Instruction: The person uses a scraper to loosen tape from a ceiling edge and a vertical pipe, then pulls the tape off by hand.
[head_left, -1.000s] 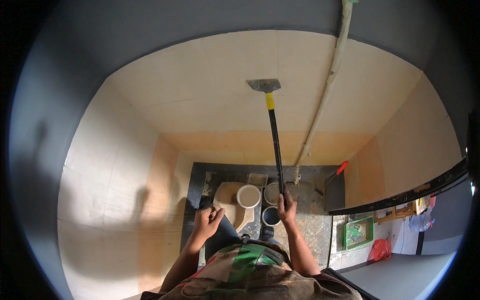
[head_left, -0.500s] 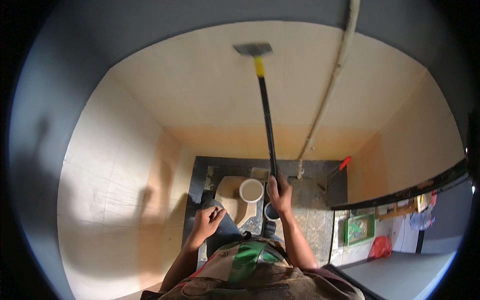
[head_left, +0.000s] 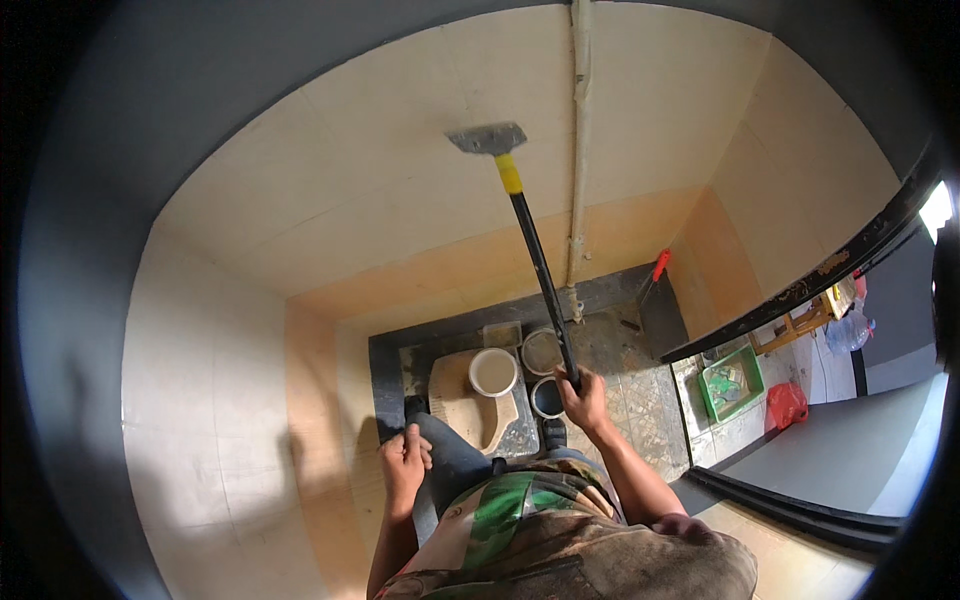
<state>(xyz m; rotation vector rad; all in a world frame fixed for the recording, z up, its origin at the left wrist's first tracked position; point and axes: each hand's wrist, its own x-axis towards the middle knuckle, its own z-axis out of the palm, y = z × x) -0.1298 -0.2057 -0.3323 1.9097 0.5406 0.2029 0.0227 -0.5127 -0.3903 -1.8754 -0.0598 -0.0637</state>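
My right hand point(head_left: 584, 400) is closed round the lower end of the black handle of a long-handled scraper point(head_left: 541, 268). A yellow collar joins that handle to a wide grey blade, which lies against or very near the cream wall point(head_left: 380, 150) ahead; exact contact cannot be told. Near my left thigh, my left hand point(head_left: 405, 462) is loosely closed with its thumb up, and nothing shows in it. Below, a white bucket point(head_left: 494, 373) stands on the rim of a beige squat toilet point(head_left: 455, 392). Two round containers are beside it, one of them a dark-filled bucket point(head_left: 547, 398).
A pale vertical pipe point(head_left: 578, 150) runs down the wall right of the scraper. In the right corner leans a red-handled tool point(head_left: 661, 265). Past the dark door edge point(head_left: 800, 310) are a green basket point(head_left: 732, 385) and a red plastic bag point(head_left: 787, 405).
My view has turned, so the pipe and corner shift left. The scraper blade now appears lower and slightly left, its handle more tilted. My right hand keeps its grip; my left hand stays near the thigh.
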